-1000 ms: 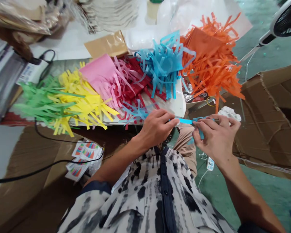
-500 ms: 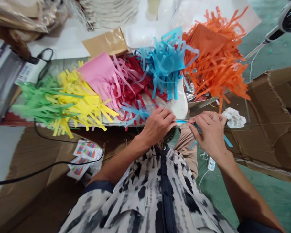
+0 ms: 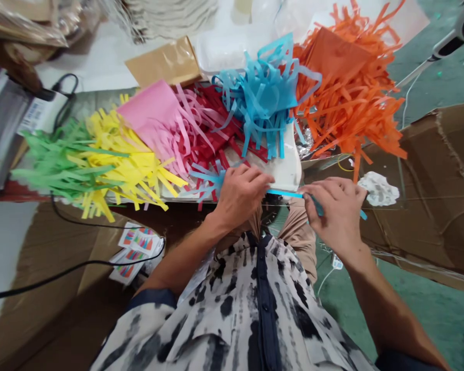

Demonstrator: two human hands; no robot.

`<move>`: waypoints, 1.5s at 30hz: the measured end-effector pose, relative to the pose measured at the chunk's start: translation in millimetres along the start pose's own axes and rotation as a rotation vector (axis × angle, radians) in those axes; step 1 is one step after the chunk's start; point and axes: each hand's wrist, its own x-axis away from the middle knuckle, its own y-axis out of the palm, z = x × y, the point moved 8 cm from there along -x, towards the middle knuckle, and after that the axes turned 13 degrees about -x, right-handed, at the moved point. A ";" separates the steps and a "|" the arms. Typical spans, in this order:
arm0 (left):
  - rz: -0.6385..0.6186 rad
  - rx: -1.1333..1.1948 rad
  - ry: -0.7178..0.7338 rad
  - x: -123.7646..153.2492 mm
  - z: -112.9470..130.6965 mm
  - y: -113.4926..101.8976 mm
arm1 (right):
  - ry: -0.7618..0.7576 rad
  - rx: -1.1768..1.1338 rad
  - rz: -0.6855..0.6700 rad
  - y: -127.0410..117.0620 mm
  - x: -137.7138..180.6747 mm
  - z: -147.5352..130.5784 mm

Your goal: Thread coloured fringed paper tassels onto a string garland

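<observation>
A blue paper tassel (image 3: pixel 286 193) stretches between my two hands at the table's front edge, its middle drawn into a narrow band. My left hand (image 3: pixel 242 193) is closed on its left part, and loose fringe strips fan out beyond the knuckles. Pinched at the other end of the band is my right hand (image 3: pixel 336 211), with blue strips showing under the fingers and past the far side. Just behind lie a pile of blue fringed paper (image 3: pixel 268 93) and dark red fringed paper (image 3: pixel 212 139). The paper inside both fists is hidden.
Pink (image 3: pixel 150 111), yellow (image 3: pixel 127 162) and green (image 3: pixel 62 159) fringed paper lie leftward, and orange fringe (image 3: pixel 344 93) at the right. A crumpled white tissue (image 3: pixel 379 189) sits beside my right hand. Cardboard (image 3: pixel 441 190) and a fan (image 3: pixel 448 44) stand right; a black cable (image 3: pixel 77 265) hangs left.
My left hand has slid left along the tassel, and my right hand has shifted slightly right. More of the narrow blue band shows between them.
</observation>
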 end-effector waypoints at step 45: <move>-0.302 1.682 -0.603 41.2 47.9 -16.3 | 0.106 -0.668 0.314 -52.6 13.8 -75.6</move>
